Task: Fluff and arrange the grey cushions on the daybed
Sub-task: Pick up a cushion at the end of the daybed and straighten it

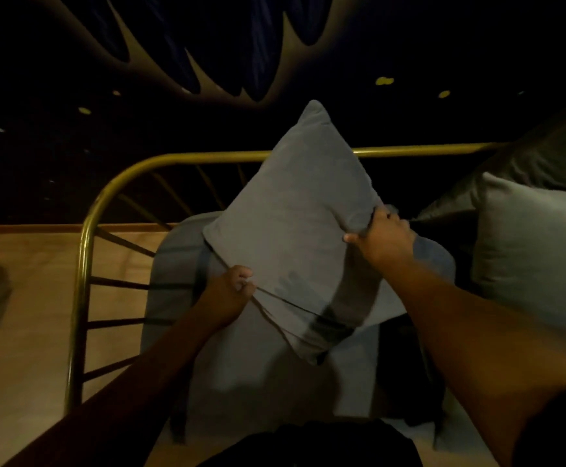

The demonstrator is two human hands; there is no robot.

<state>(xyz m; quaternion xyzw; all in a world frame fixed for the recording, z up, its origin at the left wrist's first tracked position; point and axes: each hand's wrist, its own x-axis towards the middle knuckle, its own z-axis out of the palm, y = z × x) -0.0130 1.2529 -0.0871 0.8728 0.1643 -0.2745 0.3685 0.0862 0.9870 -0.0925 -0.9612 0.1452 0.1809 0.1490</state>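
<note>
Grey cushion [295, 230] held up on its corner over the daybed seat by the brass rail [113, 183], left hand [229, 293] and right hand [381, 239] each clenched on opposite edges — looks soft, light, floppy — best gripped at edges or corners.

Daybed [86, 251] with a brass rail and grey cushions, in dim light.

The daybed has a curved brass rail that runs along its far edge and bends down round its left end, with dark slanted bars beneath. Beyond the left end lies a wooden floor [22, 332]. On the daybed at the left end rests a large grey seat cushion [174, 284], its left side close against the bars. At the right end, a pale grey cushion [537, 264] stands upright, and a darker cushion [544, 163] leans behind it toward the far rail. The surface between them is too dark to make out.
</note>
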